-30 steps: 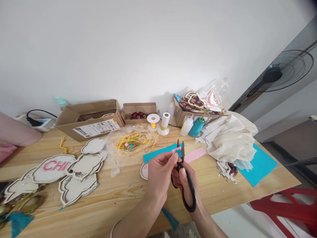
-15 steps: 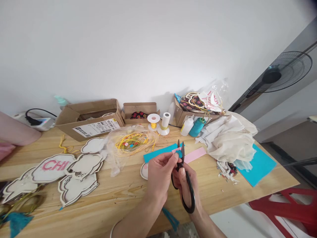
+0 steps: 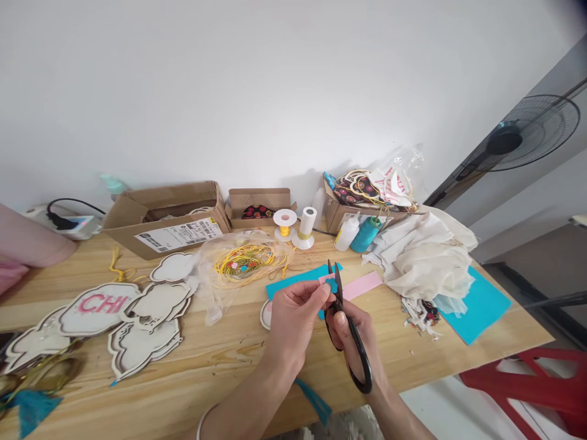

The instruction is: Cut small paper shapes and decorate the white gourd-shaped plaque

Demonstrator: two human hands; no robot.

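Note:
My left hand point(image 3: 293, 315) pinches a small blue flower-shaped cutout point(image 3: 331, 285) between thumb and fingertips. Black-handled scissors point(image 3: 362, 360) are gripped in my right hand point(image 3: 355, 336), blades pointing away from me and slightly parted. The blades are right beside the cutout's right edge; whether they touch it I cannot tell. Under and behind the hands lie a blue strip point(image 3: 293, 280) and a pink strip point(image 3: 364, 285) on the wooden table. A round white-and-pink piece point(image 3: 266, 314) is partly hidden by my left hand.
Cardboard boxes point(image 3: 160, 226) line the wall, near a yellow thread spool point(image 3: 285, 226), a white bottle point(image 3: 347, 233) and a teal thread cone point(image 3: 365, 234). White cloth point(image 3: 426, 256) and a blue sheet point(image 3: 481, 305) lie to the right. Cloud-shaped pieces point(image 3: 147, 342) and yellow cords point(image 3: 243, 264) are left.
The scissors' handles have swung a little to the right with my right hand. My left hand has shifted slightly left, with the blue cutout still pinched.

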